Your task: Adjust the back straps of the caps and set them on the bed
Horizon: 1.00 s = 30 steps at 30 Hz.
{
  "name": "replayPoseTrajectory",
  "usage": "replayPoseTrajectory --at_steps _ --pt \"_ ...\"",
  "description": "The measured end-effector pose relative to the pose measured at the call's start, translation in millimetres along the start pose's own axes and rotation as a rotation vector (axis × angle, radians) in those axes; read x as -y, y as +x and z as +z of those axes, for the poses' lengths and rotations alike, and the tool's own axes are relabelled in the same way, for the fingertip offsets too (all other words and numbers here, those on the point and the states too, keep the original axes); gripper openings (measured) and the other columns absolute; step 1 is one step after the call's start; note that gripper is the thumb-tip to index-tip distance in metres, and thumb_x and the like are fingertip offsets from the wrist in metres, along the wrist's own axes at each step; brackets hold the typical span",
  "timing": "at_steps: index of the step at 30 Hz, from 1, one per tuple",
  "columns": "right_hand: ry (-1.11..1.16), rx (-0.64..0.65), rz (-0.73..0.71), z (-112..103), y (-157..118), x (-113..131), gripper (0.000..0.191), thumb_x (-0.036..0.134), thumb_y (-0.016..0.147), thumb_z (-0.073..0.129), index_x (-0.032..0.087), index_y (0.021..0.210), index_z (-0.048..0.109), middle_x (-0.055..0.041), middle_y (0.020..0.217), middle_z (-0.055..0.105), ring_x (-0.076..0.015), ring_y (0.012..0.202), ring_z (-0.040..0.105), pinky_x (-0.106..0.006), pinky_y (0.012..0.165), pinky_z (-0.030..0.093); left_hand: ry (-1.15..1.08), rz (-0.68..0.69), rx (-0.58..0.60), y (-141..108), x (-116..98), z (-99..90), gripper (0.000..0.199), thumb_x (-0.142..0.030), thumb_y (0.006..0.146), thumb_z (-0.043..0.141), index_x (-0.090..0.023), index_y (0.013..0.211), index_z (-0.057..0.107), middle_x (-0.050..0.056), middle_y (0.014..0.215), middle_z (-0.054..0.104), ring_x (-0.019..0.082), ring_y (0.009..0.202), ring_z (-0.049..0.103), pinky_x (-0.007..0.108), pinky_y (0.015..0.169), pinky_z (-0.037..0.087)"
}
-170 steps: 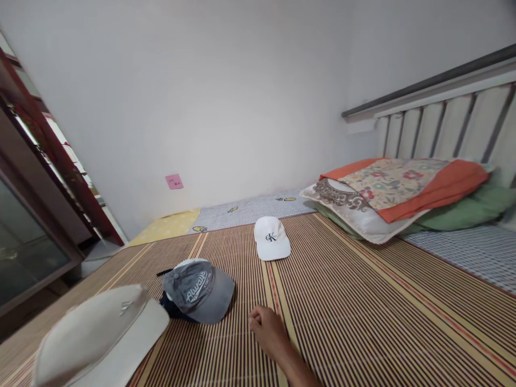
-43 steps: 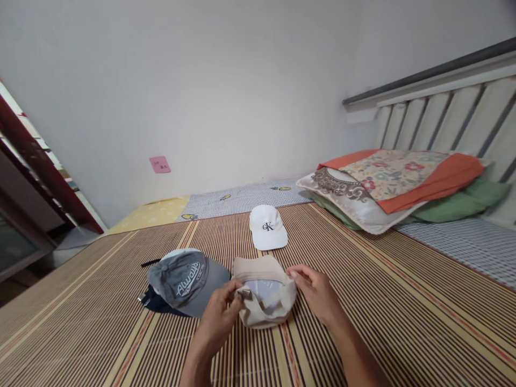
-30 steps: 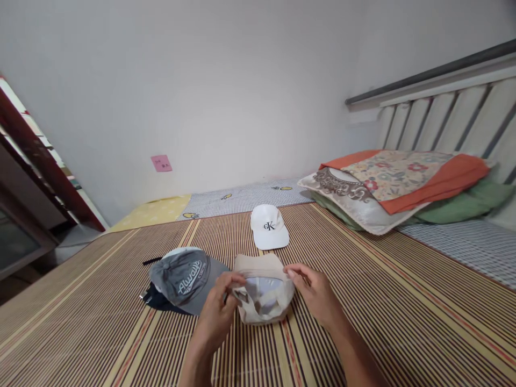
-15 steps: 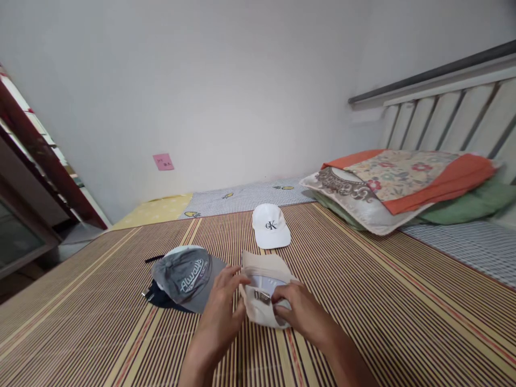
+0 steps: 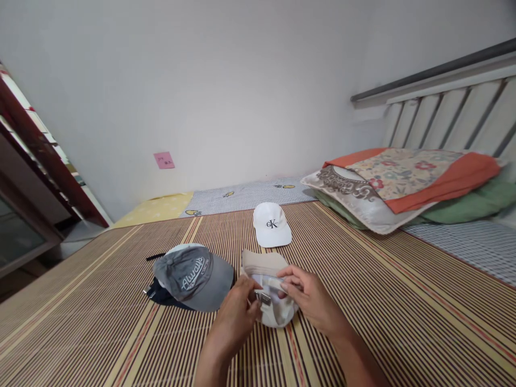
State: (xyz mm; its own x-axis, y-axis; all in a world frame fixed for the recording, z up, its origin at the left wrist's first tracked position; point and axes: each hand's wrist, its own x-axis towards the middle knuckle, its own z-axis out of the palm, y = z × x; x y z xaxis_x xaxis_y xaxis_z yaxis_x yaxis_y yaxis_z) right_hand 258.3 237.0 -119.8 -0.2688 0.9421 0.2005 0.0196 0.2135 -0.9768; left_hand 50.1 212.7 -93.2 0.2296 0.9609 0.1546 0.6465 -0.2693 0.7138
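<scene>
A beige cap [image 5: 264, 260] lies upside down on the striped mat, its brim pointing away from me and its inside with a dark label facing up. My left hand [image 5: 237, 314] is closed on the left side of its rim, thumb and fingers pinched together. On the opposite side, my right hand [image 5: 308, 294] pinches the cap's inner band between thumb and fingertips. Left of my hands, a grey cap [image 5: 193, 277] with white lettering rests on top of a dark navy cap [image 5: 161, 295]. Beyond the beige cap sits a white cap [image 5: 273, 226] with black letters, brim toward me.
The woven mat [image 5: 363, 322] covers the bed. Pillows [image 5: 419, 183] with orange and floral fabric are piled at the right by a white slatted headboard [image 5: 447, 118]. A pink note [image 5: 164, 160] sticks to the wall.
My left hand has moved right onto the cap's rim and closed. My right hand has risen from inside the cap to its right edge.
</scene>
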Motion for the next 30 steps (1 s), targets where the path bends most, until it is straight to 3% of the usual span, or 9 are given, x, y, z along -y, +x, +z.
replayPoseTrajectory --at_steps 6,12,18,24,30 --pt "0.198 0.104 0.063 -10.2 -2.3 2.9 0.038 0.04 0.085 0.076 0.019 0.115 0.065 0.0004 0.079 0.072 -0.0185 0.074 0.073 -0.033 0.075 0.055 -0.147 0.007 0.042 -2.4 6.1 -2.1 0.01 -0.019 0.088 0.055 -0.021 0.086 0.065 0.002 0.084 0.064 0.02 0.078 0.057 0.03 0.072 0.039" --pt "0.378 0.164 0.079 -14.4 -5.2 1.2 0.039 0.036 0.086 0.079 0.019 0.12 0.068 -0.0017 0.089 0.075 -0.015 0.073 0.074 -0.029 0.075 0.056 -0.41 0.029 0.073 -0.5 14.8 -7.0 0.02 -0.036 0.094 0.059 -0.019 0.084 0.061 -0.002 0.077 0.055 0.015 0.072 0.047 0.027 0.067 0.037" --pt "0.553 0.181 0.061 -4.7 -5.6 3.8 0.041 0.026 0.084 0.078 0.023 0.123 0.066 -0.0032 0.106 0.073 -0.0141 0.078 0.072 -0.027 0.069 0.058 -0.565 0.022 0.093 -2.4 9.8 -11.0 0.025 -0.042 0.088 0.067 -0.018 0.087 0.062 -0.001 0.079 0.056 0.015 0.072 0.048 0.027 0.066 0.038" --pt "0.455 0.251 0.006 1.3 -7.9 12.5 0.026 0.026 0.086 0.072 0.022 0.111 0.074 -0.0027 0.099 0.073 -0.0145 0.084 0.069 -0.025 0.071 0.054 -0.583 0.033 0.125 -4.7 0.4 -12.4 0.019 -0.037 0.087 0.07 -0.019 0.093 0.067 0.004 0.092 0.063 0.017 0.083 0.054 0.029 0.074 0.043" --pt "0.248 0.236 0.015 6.4 -10.9 19.7 0.032 0.026 0.081 0.076 0.022 0.112 0.073 -0.0018 0.097 0.074 -0.0182 0.09 0.069 -0.03 0.079 0.052 -0.578 0.023 0.079 -3.9 1.7 -8.9 0.018 -0.033 0.082 0.074 -0.019 0.092 0.068 0.002 0.09 0.062 0.018 0.082 0.056 0.03 0.075 0.044"
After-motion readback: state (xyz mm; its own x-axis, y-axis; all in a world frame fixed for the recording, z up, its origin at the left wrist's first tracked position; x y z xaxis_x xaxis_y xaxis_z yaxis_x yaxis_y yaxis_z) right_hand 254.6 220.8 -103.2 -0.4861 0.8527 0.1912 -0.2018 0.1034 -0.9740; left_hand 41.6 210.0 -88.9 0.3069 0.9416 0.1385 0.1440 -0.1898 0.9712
